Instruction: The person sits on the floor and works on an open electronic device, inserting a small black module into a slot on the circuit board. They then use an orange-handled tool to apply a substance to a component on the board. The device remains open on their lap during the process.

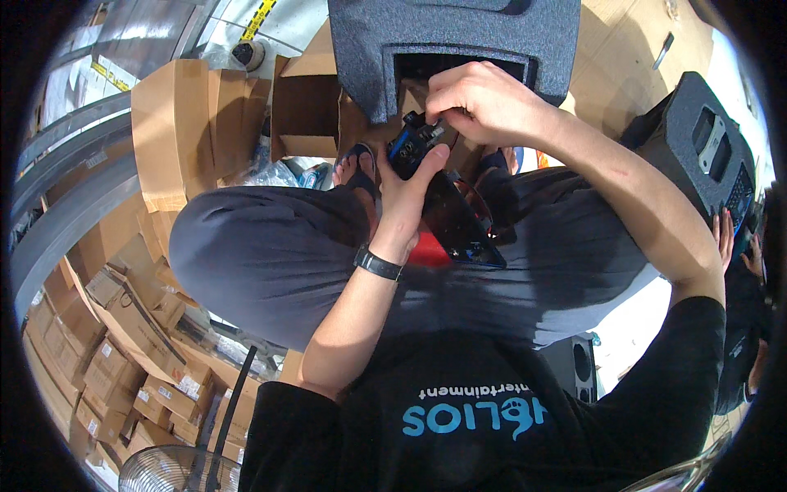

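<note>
My left hand (400, 195) grips a black electronic panel (461, 223), its thumb lying across the front and its fingers wrapped behind. The panel is tilted above my lap, between my knees. At its upper end sits a block with round sockets and a blue edge (403, 146). Just over that end my right hand (485, 100) is closed in a pinch, and what lies between its fingertips is too hidden to name. Behind both hands stands a dark grey speaker cabinet (459, 33) with a rectangular opening facing me. Something red (429, 251) shows beneath the panel.
Open cardboard boxes (170, 123) stand at the left, with clear plastic wrapping (279, 174) near my foot. More stacked cartons (123, 377) and a fan (168, 471) lie lower left. A second speaker cabinet (697, 148) is at the right, with another person's hand (723, 238) beside it.
</note>
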{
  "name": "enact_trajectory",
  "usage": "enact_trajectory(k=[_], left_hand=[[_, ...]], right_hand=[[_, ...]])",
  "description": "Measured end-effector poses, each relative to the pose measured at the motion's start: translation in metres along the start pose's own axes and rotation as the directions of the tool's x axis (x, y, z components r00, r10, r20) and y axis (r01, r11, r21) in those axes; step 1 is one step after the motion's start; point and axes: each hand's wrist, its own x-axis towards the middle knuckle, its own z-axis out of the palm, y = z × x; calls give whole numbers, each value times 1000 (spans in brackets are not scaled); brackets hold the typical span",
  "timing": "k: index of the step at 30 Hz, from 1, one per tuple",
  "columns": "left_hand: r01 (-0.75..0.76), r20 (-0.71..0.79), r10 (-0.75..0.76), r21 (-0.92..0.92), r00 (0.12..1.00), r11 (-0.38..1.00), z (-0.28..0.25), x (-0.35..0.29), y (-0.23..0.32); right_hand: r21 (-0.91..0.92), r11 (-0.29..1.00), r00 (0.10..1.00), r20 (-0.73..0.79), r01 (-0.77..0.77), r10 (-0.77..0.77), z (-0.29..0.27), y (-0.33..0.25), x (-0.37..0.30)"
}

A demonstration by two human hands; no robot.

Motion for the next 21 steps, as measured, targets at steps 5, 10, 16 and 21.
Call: enact_trajectory(k=[5, 10, 16, 21], left_hand=[[27, 13, -27, -17, 1000, 999, -1, 1, -3], [63, 15, -63, 7, 998, 998, -2, -1, 0], [62, 0, -62, 34, 998, 997, -3, 2, -2], [61, -16, -61, 47, 998, 997, -4, 5, -7]], right_hand=[[18, 1000, 999, -25, -24, 25, 3, 0, 0], [74, 986, 988, 12, -152, 152, 3, -4, 1], [114, 980, 986, 59, -162, 156, -1, -3, 3], [126, 979, 987, 54, -158, 153, 2, -2, 2]])
